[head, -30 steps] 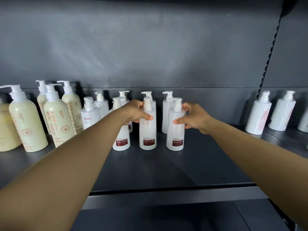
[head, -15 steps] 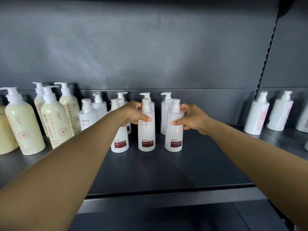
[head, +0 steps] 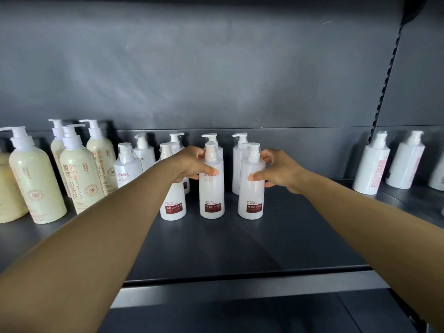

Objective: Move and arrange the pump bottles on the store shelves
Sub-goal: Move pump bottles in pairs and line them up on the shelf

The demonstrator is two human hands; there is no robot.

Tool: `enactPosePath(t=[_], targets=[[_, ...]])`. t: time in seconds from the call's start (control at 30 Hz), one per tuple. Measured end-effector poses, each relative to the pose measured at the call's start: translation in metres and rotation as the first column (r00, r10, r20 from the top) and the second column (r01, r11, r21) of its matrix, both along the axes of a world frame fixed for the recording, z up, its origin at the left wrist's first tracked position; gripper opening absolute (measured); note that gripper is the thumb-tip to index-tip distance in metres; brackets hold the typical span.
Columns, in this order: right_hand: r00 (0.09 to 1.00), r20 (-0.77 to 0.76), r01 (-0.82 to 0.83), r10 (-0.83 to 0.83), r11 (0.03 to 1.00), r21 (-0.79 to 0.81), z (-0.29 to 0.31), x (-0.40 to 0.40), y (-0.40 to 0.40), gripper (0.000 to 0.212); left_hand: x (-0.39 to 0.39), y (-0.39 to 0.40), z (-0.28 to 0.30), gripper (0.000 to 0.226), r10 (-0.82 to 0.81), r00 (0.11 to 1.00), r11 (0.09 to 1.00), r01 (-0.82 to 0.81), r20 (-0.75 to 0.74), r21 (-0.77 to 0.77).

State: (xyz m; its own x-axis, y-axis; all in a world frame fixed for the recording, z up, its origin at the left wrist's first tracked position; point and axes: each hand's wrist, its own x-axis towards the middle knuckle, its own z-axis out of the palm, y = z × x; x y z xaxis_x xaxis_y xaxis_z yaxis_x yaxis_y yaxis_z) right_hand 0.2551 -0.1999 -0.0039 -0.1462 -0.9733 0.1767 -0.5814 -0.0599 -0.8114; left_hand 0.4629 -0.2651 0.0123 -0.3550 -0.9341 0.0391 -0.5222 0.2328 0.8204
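Three white pump bottles with red labels stand in a front row on the dark shelf (head: 240, 246). My left hand (head: 192, 164) grips the middle front bottle (head: 212, 195) at its shoulder, thumb across the front. My right hand (head: 278, 170) grips the right front bottle (head: 251, 198) the same way, thumb in front and fingers behind. The left front bottle (head: 173, 203) stands partly hidden behind my left forearm. More white bottles (head: 237, 162) stand in a row behind them.
Several cream-coloured pump bottles (head: 81, 171) stand at the left of the shelf, with small white ones (head: 126, 167) beside them. Two white bottles (head: 371, 164) lean at the right beyond a slotted upright (head: 384, 92). A shelf lip (head: 240, 287) runs along the front.
Both hands stay on the same two bottles. The view has drifted slightly, and the two gripped bottles have barely shifted on the shelf.
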Motion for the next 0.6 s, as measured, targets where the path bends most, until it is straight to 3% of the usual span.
enactPosePath(t=[0.4, 0.53, 0.6], targets=[[0.996, -0.092, -0.019, 0.021, 0.999, 0.030, 0.008, 0.003, 0.009, 0.039, -0.003, 0.008, 0.008, 0.049, 0.034, 0.996, 0.999, -0.034, 0.087, -0.003], [0.988, -0.134, -0.069, 0.076, 0.996, 0.054, 0.012, -0.008, 0.025, 0.058, -0.003, 0.017, 0.009, 0.068, 0.162, 0.923, 0.979, -0.104, 0.349, -0.178], [0.971, -0.231, -0.045, 0.062, 0.996, 0.081, 0.012, -0.016, 0.038, 0.071, -0.004, 0.027, 0.010, 0.066, 0.200, 0.858, 0.969, -0.101, 0.473, -0.226]])
